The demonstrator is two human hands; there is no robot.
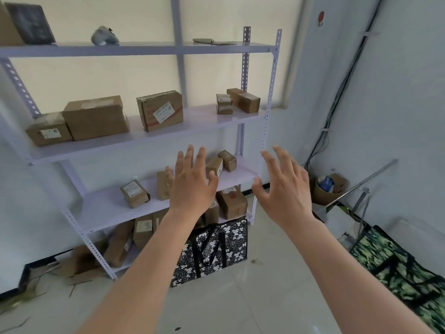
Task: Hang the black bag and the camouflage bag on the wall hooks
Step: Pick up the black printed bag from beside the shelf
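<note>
A black bag (216, 251) with a white pattern stands on the floor, leaning against the foot of the shelf rack. At the lower right a camouflage bag (399, 268) with black straps leans on the right wall. High on that wall sits a red wall hook (321, 18) with nothing on it. My left hand (191, 182) is raised in front of the rack, fingers spread, holding nothing. Beside it my right hand (284, 186) is also raised with spread fingers and holds nothing. Both hands are well above the bags.
A white metal shelf rack (265, 121) carries several cardboard boxes (96, 116). Torn cardboard (72, 268) litters the floor at the left. In the right corner are a round bin (328, 189), metal rods (361, 184) and black cables (342, 92) down the wall.
</note>
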